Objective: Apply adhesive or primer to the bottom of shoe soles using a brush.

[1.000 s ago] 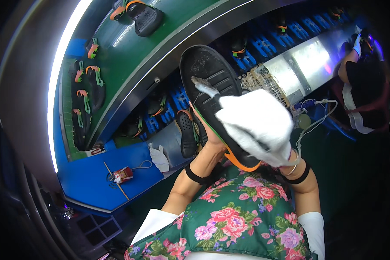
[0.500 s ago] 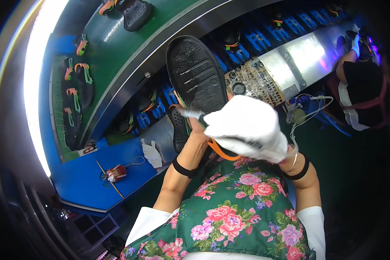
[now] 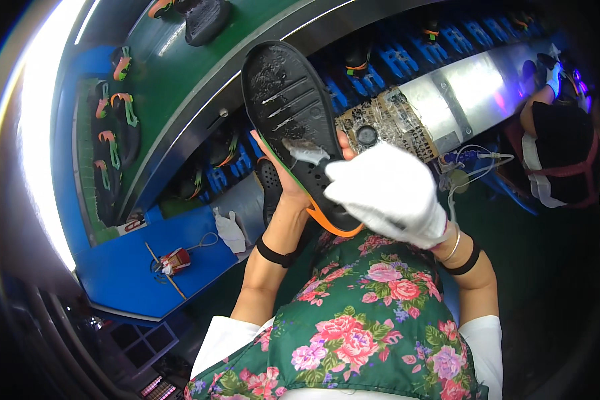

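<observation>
My bare left hand (image 3: 292, 187) is closed round a black shoe sole (image 3: 290, 87) from below, with fingertips showing at its right edge. The sole's toe end points up and away. Green and orange trim runs along its side and heel, small holes dot the heel part, and the toe part is wet and shiny. In a white glove, my right hand (image 3: 390, 193) is closed on a brush (image 3: 307, 152), whose pale bristles lie against the middle of the sole. The brush's handle is hidden in the glove.
A blue side table (image 3: 133, 280) at left carries a small red pot (image 3: 176, 262) with a stick across it and a white glove (image 3: 230, 230). Beyond run a green belt (image 3: 160, 73) with shoe parts and a rack of blue holders (image 3: 400, 60). Another person (image 3: 553, 133) works at far right.
The sole has shifted slightly up and left with my left hand. The brush has gone from the sole's left edge to its middle, and my gloved hand has shifted slightly right.
</observation>
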The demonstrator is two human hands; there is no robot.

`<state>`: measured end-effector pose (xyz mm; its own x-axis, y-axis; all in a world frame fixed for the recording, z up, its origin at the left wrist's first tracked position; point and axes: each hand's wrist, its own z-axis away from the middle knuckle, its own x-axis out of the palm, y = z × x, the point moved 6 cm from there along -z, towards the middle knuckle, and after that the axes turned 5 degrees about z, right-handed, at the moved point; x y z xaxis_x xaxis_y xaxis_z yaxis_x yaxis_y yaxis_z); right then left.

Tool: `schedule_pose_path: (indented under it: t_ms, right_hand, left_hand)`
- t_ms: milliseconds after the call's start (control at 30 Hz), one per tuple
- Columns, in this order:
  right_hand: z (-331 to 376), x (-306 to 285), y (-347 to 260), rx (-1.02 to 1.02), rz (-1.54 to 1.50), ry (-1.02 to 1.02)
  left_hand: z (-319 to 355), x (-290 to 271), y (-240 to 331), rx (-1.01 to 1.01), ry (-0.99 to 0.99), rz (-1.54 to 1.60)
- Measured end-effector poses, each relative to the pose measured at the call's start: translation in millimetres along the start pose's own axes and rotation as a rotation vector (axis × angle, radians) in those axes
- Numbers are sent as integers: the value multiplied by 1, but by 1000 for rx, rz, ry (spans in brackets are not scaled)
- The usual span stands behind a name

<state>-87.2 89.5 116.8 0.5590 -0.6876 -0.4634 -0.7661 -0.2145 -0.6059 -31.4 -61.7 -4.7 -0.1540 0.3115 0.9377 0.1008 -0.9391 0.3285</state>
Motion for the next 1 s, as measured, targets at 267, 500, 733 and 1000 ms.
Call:
schedule_pose_path:
  t_ms: [267, 500, 733, 1000]
  right_hand:
    - [5, -10, 13, 61, -74, 71]
    - [2, -4, -10, 65, -122, -19]
    - [10, -4, -15, 30, -36, 7]
    - [13, -11, -5, 194, -127, 52]
  left_hand:
    - [-13, 11, 3, -47, -43, 3]
    - [-11, 17, 12, -49, -14, 15]
    - [-14, 21, 19, -8, -49, 10]
    - [-14, 20, 29, 42, -35, -46]
